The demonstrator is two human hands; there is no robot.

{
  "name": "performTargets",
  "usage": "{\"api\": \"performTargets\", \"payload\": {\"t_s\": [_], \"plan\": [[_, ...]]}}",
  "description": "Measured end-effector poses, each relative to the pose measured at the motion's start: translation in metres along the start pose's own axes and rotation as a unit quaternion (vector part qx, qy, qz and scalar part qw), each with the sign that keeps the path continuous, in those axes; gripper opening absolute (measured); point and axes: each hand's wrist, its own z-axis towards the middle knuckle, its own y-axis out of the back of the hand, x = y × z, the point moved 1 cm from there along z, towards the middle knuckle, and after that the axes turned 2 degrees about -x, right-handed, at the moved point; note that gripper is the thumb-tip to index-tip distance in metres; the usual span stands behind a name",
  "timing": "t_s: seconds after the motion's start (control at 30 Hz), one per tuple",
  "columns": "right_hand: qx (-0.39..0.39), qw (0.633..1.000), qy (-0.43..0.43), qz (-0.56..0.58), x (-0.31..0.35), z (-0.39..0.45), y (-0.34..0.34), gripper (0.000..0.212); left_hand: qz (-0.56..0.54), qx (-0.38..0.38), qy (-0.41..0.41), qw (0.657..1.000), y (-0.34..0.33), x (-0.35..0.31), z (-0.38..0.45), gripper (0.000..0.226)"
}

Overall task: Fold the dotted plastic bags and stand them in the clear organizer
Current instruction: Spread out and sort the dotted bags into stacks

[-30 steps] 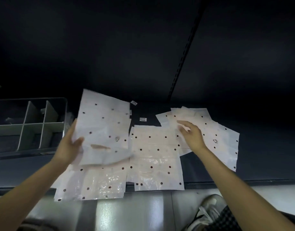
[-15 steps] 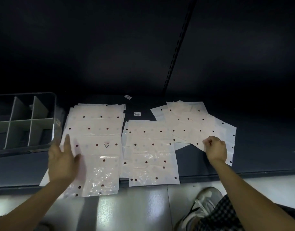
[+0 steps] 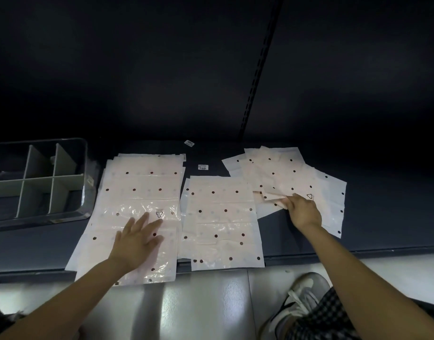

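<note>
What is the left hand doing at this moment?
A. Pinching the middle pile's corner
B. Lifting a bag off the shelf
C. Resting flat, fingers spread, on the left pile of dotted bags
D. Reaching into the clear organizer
C: the left hand lies open with fingers spread on the left pile of dotted bags, beside the clear organizer, while the right hand pinches bags in the right pile.

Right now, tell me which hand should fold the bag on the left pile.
Left. The left hand already lies flat with spread fingers on the left pile, next to the clear organizer. The right hand is busy pinching bags in the right pile, across the middle pile.
</note>
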Motion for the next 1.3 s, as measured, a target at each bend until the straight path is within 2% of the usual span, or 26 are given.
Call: {"api": "performTargets", "payload": {"t_s": [0.17,0.2,0.3,0.37,0.43,0.47,0.53,0.63,0.7,0.73,0.83,0.93,1.0,1.07,1.1,1.17,1.3], "plan": [[-0.041,0.986,-0.023,0.159,0.002,-0.003,0.009,0.014,-0.006,0.005,-0.037,0.999,0.01,-0.005,0.001,0.049],[-0.033,0.985,-0.022,0.168,0.002,-0.004,0.01,0.013,-0.01,0.002,-0.048,0.999,0.011,-0.009,0.001,0.047],[0.011,0.986,-0.016,0.164,0.003,-0.005,0.015,0.034,-0.038,-0.009,-0.073,0.997,0.017,-0.023,0.0,0.045],[-0.007,0.989,0.001,0.147,0.009,-0.006,0.022,0.033,-0.05,-0.01,-0.086,0.995,0.02,-0.034,0.001,0.047],[-0.049,0.989,0.047,0.129,0.018,-0.008,0.026,0.024,-0.082,-0.017,-0.098,0.992,0.022,-0.047,0.001,0.046],[-0.054,0.984,0.078,0.153,0.025,-0.012,0.028,0.024,-0.121,-0.026,-0.098,0.987,0.023,-0.055,0.002,0.045],[-0.016,0.954,0.136,0.266,0.042,-0.021,0.029,0.028,-0.241,-0.052,-0.076,0.966,0.027,-0.07,0.003,0.042],[0.1,0.9,0.173,0.387,0.068,-0.037,0.027,0.028,-0.454,-0.032,0.011,0.891,0.034,-0.09,0.002,0.046],[0.188,0.862,0.157,0.445,0.078,-0.043,0.021,0.027,-0.553,-0.003,0.045,0.832,0.035,-0.098,0.004,0.053],[0.22,0.835,0.136,0.485,0.082,-0.045,0.018,0.026,-0.572,0.006,0.047,0.819,0.035,-0.101,0.005,0.056],[0.266,0.759,0.086,0.588,0.09,-0.049,0.013,0.032,-0.567,0.023,0.045,0.822,0.033,-0.11,0.008,0.064],[0.236,0.709,0.036,0.664,0.091,-0.047,0.01,0.034,-0.552,0.032,0.043,0.832,0.029,-0.116,0.008,0.066],[0.205,0.709,-0.006,0.674,0.085,-0.043,0.004,0.022,-0.502,0.017,0.025,0.864,0.025,-0.118,0.008,0.064],[0.207,0.735,-0.042,0.644,0.077,-0.041,-0.003,0.027,-0.462,0.002,0.011,0.887,0.02,-0.12,0.007,0.063],[0.212,0.738,-0.064,0.637,0.074,-0.041,-0.007,0.034,-0.461,-0.002,0.011,0.887,0.018,-0.122,0.006,0.062],[0.218,0.725,-0.1,0.645,0.071,-0.043,-0.014,0.041,-0.497,-0.002,0.021,0.868,0.016,-0.127,0.005,0.059],[0.243,0.71,-0.114,0.651,0.074,-0.043,-0.019,0.04,-0.584,-0.015,0.038,0.811,0.015,-0.133,0.005,0.047]]}}
